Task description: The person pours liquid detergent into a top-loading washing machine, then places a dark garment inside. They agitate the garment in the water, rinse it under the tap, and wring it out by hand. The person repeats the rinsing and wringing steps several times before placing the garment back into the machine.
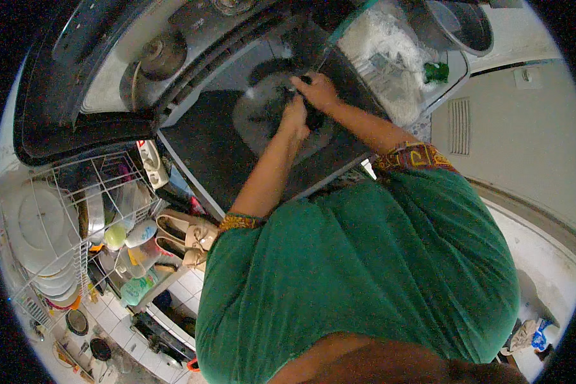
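Observation:
Both my hands meet over a large dark panel [211, 144] with a pale edge and a round, greyish plate or disc [254, 115] on it. My left hand [295, 117] is at the disc's middle, its fingers curled by a small dark thing that I cannot make out. Just up and right of it, my right hand [319, 91] has its thumb and fingers bent around a dark part. Blur and shadow hide what exactly either hand grips. Green sleeves with patterned cuffs cover my upper arms.
At the upper right stand a clear plastic bin [444, 98] with whitish contents and a dark bucket [480, 29]. To the left is a white wire rack [53, 168] near stacked plates [38, 230]. Beige shoes [192, 240] lie beside the panel. A pale door [509, 125] is on the right.

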Motion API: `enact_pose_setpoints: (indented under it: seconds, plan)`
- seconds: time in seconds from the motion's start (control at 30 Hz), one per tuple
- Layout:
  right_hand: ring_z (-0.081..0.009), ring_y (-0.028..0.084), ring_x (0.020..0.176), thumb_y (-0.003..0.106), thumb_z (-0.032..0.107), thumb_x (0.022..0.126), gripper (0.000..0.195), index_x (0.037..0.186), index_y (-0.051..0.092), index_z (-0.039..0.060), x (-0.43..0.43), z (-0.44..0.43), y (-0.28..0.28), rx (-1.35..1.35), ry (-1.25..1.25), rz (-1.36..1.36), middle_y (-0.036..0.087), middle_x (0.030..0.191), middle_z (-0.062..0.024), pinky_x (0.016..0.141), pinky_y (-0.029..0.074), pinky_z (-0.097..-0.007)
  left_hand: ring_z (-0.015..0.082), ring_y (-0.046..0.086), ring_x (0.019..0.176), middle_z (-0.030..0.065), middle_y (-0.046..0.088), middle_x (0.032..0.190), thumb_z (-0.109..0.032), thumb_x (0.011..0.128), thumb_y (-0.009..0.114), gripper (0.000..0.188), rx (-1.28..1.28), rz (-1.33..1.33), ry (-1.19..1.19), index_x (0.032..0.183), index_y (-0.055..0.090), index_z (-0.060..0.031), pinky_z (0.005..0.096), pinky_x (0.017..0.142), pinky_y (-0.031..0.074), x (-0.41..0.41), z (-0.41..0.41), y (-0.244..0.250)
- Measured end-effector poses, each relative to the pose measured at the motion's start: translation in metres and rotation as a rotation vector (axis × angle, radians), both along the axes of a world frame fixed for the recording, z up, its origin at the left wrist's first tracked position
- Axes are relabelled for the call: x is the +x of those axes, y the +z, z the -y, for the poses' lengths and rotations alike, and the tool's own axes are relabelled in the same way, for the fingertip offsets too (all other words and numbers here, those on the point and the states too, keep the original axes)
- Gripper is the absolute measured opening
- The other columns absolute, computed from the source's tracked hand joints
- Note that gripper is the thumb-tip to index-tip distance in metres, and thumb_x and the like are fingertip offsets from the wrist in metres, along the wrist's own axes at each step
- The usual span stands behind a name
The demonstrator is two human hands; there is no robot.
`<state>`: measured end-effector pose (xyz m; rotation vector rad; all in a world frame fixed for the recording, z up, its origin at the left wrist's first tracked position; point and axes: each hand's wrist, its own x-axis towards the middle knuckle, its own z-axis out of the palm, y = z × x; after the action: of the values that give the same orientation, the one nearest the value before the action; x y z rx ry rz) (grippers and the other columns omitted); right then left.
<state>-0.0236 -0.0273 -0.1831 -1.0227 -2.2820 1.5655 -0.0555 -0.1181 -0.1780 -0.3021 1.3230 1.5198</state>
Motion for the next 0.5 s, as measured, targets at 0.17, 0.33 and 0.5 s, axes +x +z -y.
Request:
enact_pose_setpoints:
  seconds: [0.17,0.33,0.5]
  plan:
    - [-0.0249,0.055,0.083,0.056,0.041,0.076,0.042,0.095,0.059,0.0036,-0.002,-0.033,0.006,-0.157,0.202,0.118,0.058,0.090,-0.0130,0.079,0.042,-0.0365,0.0378,0.051,0.096,0.0252,0.052,0.102,-0.027,0.082,0.046,0.034,-0.420,-1.160,-0.571,0.097,0.053,0.0026,0.0437,0.077,0.043,-0.023,0.005,-0.057]
    - [-0.0219,0.053,0.077,0.053,0.028,0.075,0.034,0.097,0.057,0.0029,-0.035,-0.074,-0.144,-0.084,0.751,0.665,0.058,0.086,-0.0109,0.071,0.043,-0.0357,0.0353,0.054,0.086,0.0207,0.055,0.094,-0.022,0.076,0.049,0.025,-0.212,-1.513,-0.680,0.085,0.057,-0.0001,0.0430,0.073,0.044,0.013,0.000,-0.042]
    - [-0.0292,0.056,0.083,0.055,0.029,0.072,0.034,0.093,0.060,0.0029,-0.018,-0.050,-0.128,0.135,0.436,0.003,0.059,0.087,-0.0171,0.070,0.044,-0.0353,0.0248,0.055,0.083,0.0098,0.058,0.090,-0.035,0.083,0.047,0.031,0.105,-0.290,-0.038,0.092,0.057,-0.0071,0.0384,0.073,0.043,-0.022,0.019,-0.044]
